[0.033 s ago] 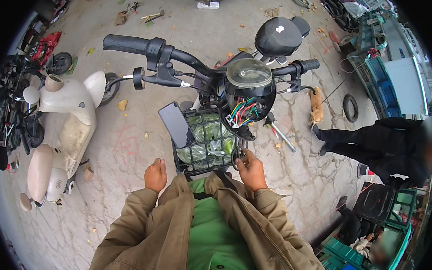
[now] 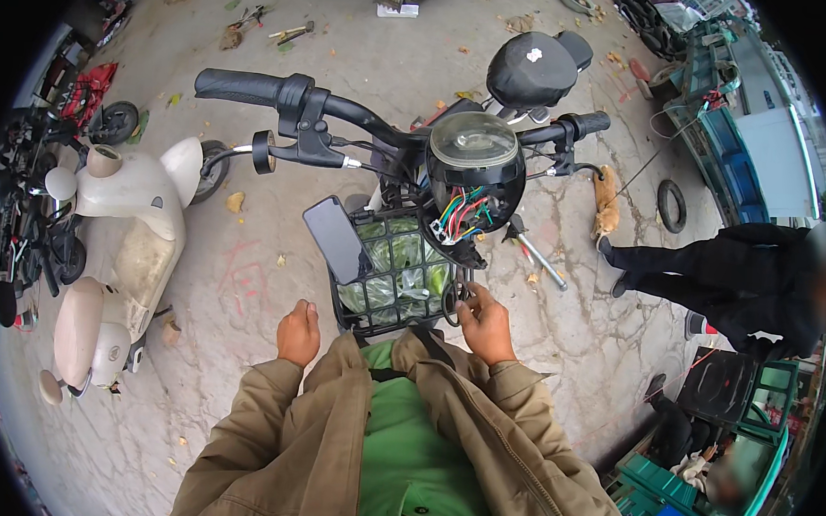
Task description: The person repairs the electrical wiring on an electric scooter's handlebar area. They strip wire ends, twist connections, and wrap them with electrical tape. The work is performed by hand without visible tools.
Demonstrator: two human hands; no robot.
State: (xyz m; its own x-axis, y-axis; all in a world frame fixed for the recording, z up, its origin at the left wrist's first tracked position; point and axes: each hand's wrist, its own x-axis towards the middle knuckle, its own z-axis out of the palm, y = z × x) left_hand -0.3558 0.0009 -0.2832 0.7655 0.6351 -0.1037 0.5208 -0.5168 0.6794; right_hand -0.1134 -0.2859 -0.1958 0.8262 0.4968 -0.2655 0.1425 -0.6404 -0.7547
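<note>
My right hand [image 2: 489, 333] is closed beside the basket's near right corner, thumb and fingers pinching a thin black ring [image 2: 446, 304]. My left hand [image 2: 299, 334] hangs left of the basket, its fingers curled; anything inside them is hidden. The black grid basket [image 2: 388, 330] holds clear plastic bags of greens [image 2: 404, 250]. A smartphone [image 2: 333, 242] with a dark screen lies tilted on the basket's left rim. Above it, coloured wires [image 2: 463, 216] spill from the black headlight housing [image 2: 474, 188], under a round clear-topped display [image 2: 477, 145].
Handlebars [image 2: 365, 116] span the space ahead, with a black seat [image 2: 532, 71] beyond. A cream scooter [image 2: 131, 231] stands left. At right are a person in dark clothes [image 2: 715, 272], an orange cat [image 2: 606, 204], a loose tyre [image 2: 671, 206] and a green vehicle [image 2: 772, 412].
</note>
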